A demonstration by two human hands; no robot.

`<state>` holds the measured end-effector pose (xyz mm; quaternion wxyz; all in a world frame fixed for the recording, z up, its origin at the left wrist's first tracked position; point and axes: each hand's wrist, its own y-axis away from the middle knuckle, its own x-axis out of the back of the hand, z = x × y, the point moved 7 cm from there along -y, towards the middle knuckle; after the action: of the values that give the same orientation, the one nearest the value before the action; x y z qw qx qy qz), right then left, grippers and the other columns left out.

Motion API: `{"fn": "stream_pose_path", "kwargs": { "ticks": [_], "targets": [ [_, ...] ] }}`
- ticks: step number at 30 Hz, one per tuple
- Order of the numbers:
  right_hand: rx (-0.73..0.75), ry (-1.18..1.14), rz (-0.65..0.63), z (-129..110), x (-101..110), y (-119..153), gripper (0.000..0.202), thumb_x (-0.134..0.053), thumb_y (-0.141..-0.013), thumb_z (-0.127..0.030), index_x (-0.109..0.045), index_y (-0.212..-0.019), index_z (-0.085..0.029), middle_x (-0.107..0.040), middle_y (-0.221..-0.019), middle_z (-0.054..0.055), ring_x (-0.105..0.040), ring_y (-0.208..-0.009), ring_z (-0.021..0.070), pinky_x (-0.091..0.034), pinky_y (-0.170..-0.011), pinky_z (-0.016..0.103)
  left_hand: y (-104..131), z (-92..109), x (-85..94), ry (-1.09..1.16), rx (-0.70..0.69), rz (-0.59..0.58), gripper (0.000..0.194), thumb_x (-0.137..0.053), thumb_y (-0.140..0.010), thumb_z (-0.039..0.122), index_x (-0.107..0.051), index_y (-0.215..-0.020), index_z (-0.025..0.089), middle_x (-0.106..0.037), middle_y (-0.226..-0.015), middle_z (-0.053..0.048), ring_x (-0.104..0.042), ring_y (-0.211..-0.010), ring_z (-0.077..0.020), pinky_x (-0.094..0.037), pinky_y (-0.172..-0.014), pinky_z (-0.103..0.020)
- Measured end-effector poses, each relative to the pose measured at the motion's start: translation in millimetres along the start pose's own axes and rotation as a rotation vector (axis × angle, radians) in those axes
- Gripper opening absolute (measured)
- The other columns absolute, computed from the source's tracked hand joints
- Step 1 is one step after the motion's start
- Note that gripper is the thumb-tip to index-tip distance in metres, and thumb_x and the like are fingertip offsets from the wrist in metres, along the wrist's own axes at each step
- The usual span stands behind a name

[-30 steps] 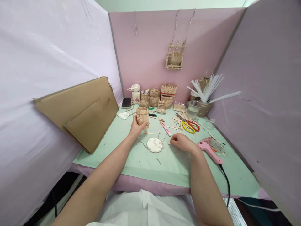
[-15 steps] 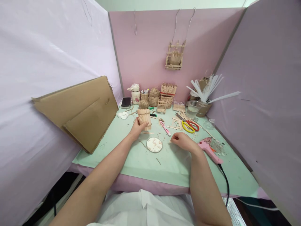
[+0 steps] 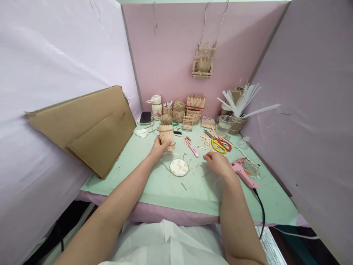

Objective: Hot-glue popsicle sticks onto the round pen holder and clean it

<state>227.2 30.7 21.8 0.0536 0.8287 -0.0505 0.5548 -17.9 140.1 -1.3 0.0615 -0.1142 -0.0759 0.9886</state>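
My left hand [image 3: 160, 148] is closed around a small holder made of craft sticks [image 3: 167, 137], with twine wound near its top, and keeps it upright above the table. Below and right of it lies a round white dish [image 3: 179, 167] with small wood pieces on it. My right hand [image 3: 216, 162] hovers low over the table, right of the dish, fingers curled together; whether anything is between them is hidden. A small wood chip [image 3: 196, 165] lies left of its fingertips. Close by are a pink pen-like tool [image 3: 192, 148] and a pink glue gun [image 3: 244, 175].
Yellow-handled scissors [image 3: 218, 146] and red-handled scissors [image 3: 224, 144] lie among loose craft sticks. Twine balls [image 3: 166, 119] and stick-built holders [image 3: 195, 106] stand at the back. Cardboard [image 3: 91, 129] leans at left; a clear cup [image 3: 224, 125] stands at back right.
My right hand has drawn slightly right, and a wood chip now shows near where its fingertips were. My left hand still holds the craft-stick holder. The view has tilted slightly down.
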Motion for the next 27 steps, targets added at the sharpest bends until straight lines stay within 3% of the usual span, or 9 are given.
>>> {"fn": "stream_pose_path", "kwargs": {
  "ticks": [5, 8, 13, 17, 27],
  "targets": [
    [-0.235, -0.025, 0.315, 51.4, 36.0, 43.9, 0.035, -0.049, -0.080, -0.043, -0.063, -0.102, -0.019, -0.063, -0.107, 0.011, -0.054, -0.100, 0.0274, -0.038, -0.080, 0.037, 0.7, -1.0, 0.1, -0.010, -0.002, -0.001, 0.062, -0.075, -0.063, 0.033, -0.046, -0.115, 0.018, -0.057, -0.120, -0.012, -0.060, -0.105, -0.0253, -0.048, -0.090, -0.043],
    [-0.422, 0.075, 0.367, 94.6, 43.1, 68.7, 0.053, -0.051, -0.076, -0.052, -0.059, -0.115, -0.018, -0.055, -0.119, 0.018, -0.047, -0.110, 0.0368, -0.039, -0.083, 0.046, 2.6, 0.7, -3.6, -0.001, -0.006, -0.027, 0.063, -0.075, -0.063, 0.033, -0.045, -0.117, 0.018, -0.058, -0.119, -0.012, -0.059, -0.104, -0.0249, -0.048, -0.090, -0.042],
    [-0.499, 0.101, 0.308, 140.8, 27.7, 74.4, 0.068, -0.054, -0.068, -0.061, -0.059, -0.118, -0.014, -0.054, -0.120, 0.023, -0.048, -0.109, 0.0425, -0.041, -0.079, 0.053, 3.8, 0.5, -5.6, 0.018, 0.019, -0.035, 0.066, -0.077, -0.060, 0.034, -0.045, -0.116, 0.018, -0.059, -0.116, -0.012, -0.060, -0.103, -0.0251, -0.049, -0.089, -0.042],
    [-0.485, 0.097, 0.232, 152.7, 9.5, 62.6, 0.061, -0.054, -0.067, -0.060, -0.063, -0.109, -0.016, -0.060, -0.106, 0.021, -0.054, -0.098, 0.0398, -0.045, -0.070, 0.047, 4.0, 1.3, -5.7, 0.037, 0.037, -0.042, 0.066, -0.077, -0.061, 0.034, -0.045, -0.117, 0.017, -0.058, -0.117, -0.013, -0.060, -0.103, -0.0251, -0.048, -0.091, -0.043],
    [-0.406, -0.062, 0.389, 138.5, 11.7, 56.9, 0.058, -0.050, -0.073, -0.053, -0.062, -0.107, -0.008, -0.057, -0.104, 0.022, -0.054, -0.097, 0.0351, -0.041, -0.084, 0.044, 5.2, -1.1, -8.5, 0.091, 0.091, -0.083, 0.069, -0.077, -0.062, 0.037, -0.044, -0.119, 0.018, -0.057, -0.121, -0.014, -0.059, -0.106, -0.0257, -0.046, -0.092, -0.044]
  ]
}}
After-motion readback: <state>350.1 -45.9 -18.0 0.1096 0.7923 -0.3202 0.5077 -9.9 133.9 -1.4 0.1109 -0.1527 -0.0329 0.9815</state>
